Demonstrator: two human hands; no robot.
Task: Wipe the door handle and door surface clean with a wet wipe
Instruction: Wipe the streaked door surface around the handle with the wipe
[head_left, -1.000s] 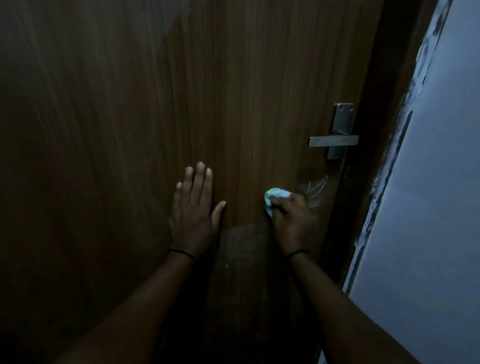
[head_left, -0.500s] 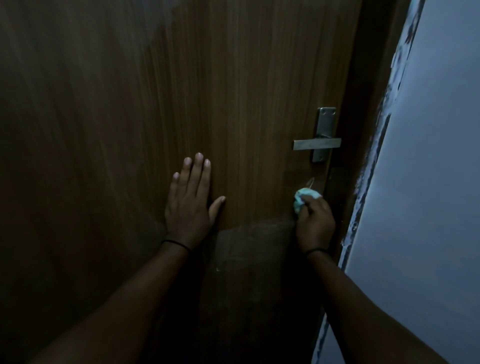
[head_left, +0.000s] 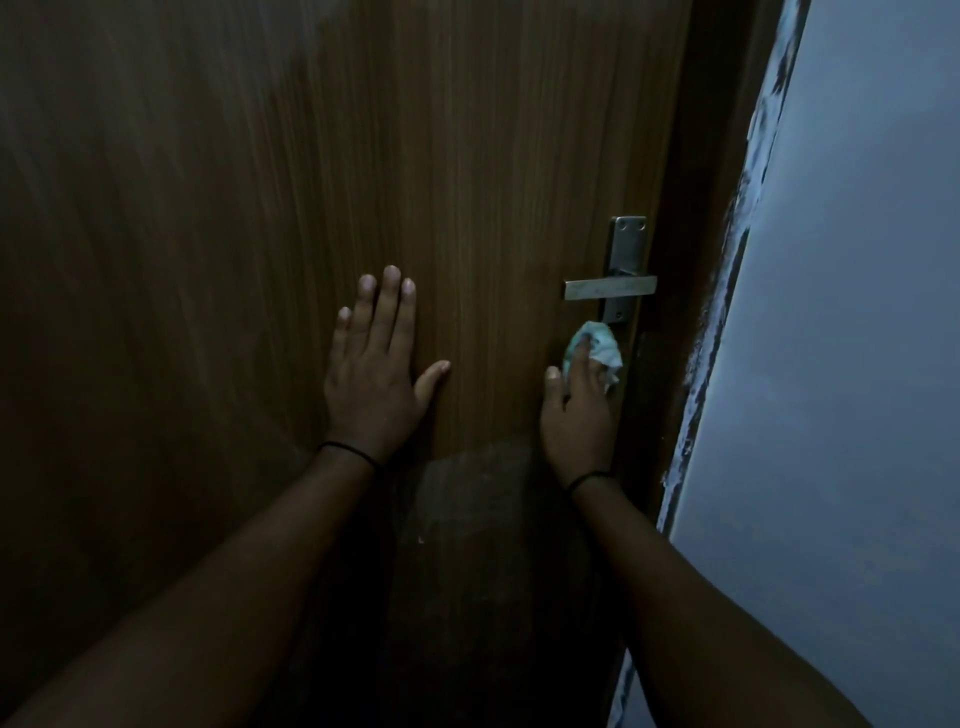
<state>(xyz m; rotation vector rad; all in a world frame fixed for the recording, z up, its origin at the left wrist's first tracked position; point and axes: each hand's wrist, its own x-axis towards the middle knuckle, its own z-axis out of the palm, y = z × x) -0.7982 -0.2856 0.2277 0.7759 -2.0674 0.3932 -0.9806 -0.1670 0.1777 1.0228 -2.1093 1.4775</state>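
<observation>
A brown wooden door (head_left: 467, 156) fills most of the view. Its metal lever handle (head_left: 610, 287) sits on a steel backplate at the right edge. My left hand (head_left: 371, 374) lies flat on the door with fingers spread, left of the handle. My right hand (head_left: 579, 415) presses a crumpled pale green wet wipe (head_left: 597, 351) against the door just below the backplate. The fingers lie over the wipe with the thumb out to the left. A damp, duller patch shows on the door below my hands.
The dark door frame (head_left: 696, 260) runs down the right of the door. Beyond it stands a pale blue wall (head_left: 857, 364) with chipped paint along its edge. The scene is dim.
My right hand has carried the wipe rightward and up across the door, from the middle to just under the handle plate. My left hand has stayed flat on the door.
</observation>
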